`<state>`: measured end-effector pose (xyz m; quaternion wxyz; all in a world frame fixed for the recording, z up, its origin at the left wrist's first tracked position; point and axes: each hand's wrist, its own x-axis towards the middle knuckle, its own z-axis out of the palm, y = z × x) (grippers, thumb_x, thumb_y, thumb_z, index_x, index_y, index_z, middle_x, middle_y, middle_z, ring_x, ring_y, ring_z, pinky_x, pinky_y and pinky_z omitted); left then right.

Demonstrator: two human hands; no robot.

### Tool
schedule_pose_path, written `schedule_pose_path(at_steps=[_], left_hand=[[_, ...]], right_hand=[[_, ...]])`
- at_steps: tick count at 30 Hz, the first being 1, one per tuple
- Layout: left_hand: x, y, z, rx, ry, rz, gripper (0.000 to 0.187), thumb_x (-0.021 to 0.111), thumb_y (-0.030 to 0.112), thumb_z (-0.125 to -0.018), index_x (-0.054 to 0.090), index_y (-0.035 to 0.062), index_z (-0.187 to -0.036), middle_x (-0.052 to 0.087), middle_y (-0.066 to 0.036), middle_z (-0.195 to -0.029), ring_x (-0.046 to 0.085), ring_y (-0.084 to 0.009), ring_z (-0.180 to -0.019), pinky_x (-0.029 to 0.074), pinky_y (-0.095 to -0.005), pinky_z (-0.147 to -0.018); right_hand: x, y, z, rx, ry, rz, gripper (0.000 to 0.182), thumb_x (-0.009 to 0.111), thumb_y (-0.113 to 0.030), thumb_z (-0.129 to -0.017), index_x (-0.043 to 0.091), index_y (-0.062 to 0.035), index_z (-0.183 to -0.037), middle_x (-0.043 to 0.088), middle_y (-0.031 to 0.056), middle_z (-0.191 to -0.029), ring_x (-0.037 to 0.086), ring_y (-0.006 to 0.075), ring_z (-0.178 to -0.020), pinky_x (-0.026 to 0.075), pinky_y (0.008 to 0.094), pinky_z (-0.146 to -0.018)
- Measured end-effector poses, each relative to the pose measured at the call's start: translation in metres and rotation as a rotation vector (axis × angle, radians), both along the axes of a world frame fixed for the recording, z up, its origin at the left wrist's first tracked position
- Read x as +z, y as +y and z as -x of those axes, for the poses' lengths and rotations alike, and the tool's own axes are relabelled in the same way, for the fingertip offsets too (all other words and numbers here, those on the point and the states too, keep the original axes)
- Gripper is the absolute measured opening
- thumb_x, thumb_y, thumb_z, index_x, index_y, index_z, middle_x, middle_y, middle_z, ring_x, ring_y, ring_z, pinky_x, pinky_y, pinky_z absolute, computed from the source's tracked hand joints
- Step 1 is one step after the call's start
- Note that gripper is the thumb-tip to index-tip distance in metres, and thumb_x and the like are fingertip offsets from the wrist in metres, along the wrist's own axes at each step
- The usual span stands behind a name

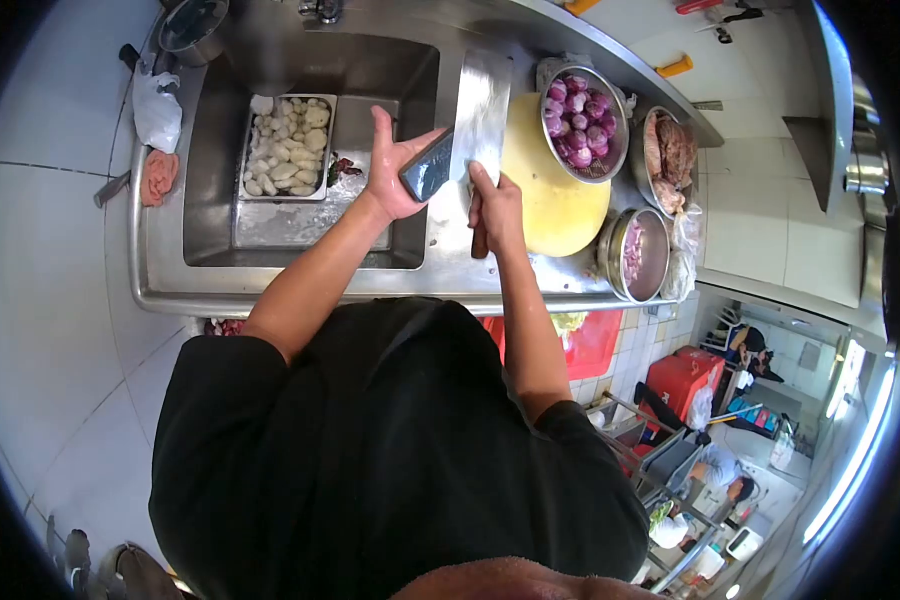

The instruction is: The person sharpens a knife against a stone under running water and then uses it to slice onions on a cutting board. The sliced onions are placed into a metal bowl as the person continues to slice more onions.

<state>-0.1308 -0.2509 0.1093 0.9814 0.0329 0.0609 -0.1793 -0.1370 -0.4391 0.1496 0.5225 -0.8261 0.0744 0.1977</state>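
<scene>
My left hand (395,175) is turned palm up over the sink's right edge, thumb stretched out, holding a dark rectangular whetstone (427,167) across its fingers. A wide, shiny cleaver (482,105) is in my right hand (495,208), which is closed round its brown handle. The cleaver's blade points away from me and its left side overlaps the end of the stone in this view. Under and right of the blade lies a round yellow cutting board (550,205) on the steel counter.
In the sink (310,230), a metal tray (331,150) holds pale peeled pieces. Right of the board stand a colander of purple onions (580,120), a bowl of meat (670,155) and a pot with pink slices (635,255). A pink cloth (159,177) lies on the left rim.
</scene>
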Motion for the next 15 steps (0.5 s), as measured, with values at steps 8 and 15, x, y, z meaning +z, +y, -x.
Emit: schedule_pose_path(at_steps=[8, 15], left_hand=[[0.0, 0.017, 0.003, 0.046, 0.07, -0.058, 0.134, 0.039, 0.102, -0.071, 0.044, -0.0072, -0.148, 0.06, -0.019, -0.142, 0.061, -0.0289, -0.129, 0.043, -0.0442, -0.114], [-0.008, 0.039, -0.008, 0.144, 0.045, 0.004, 0.133, 0.032, 0.102, -0.074, 0.043, -0.0073, -0.15, 0.048, -0.023, -0.153, 0.047, -0.0337, -0.142, 0.037, -0.0482, -0.118]], right_hand=[[-0.015, -0.029, 0.037, 0.151, 0.135, 0.117, 0.04, 0.072, -0.04, -0.097, 0.065, -0.0016, -0.088, 0.055, 0.0052, -0.052, 0.052, 0.0148, -0.041, 0.042, 0.0326, -0.043], [-0.013, -0.031, 0.07, 0.233, 0.199, 0.094, 0.044, 0.071, -0.043, -0.097, 0.066, 0.0002, -0.085, 0.06, 0.0074, -0.055, 0.056, 0.0162, -0.044, 0.044, 0.0341, -0.045]])
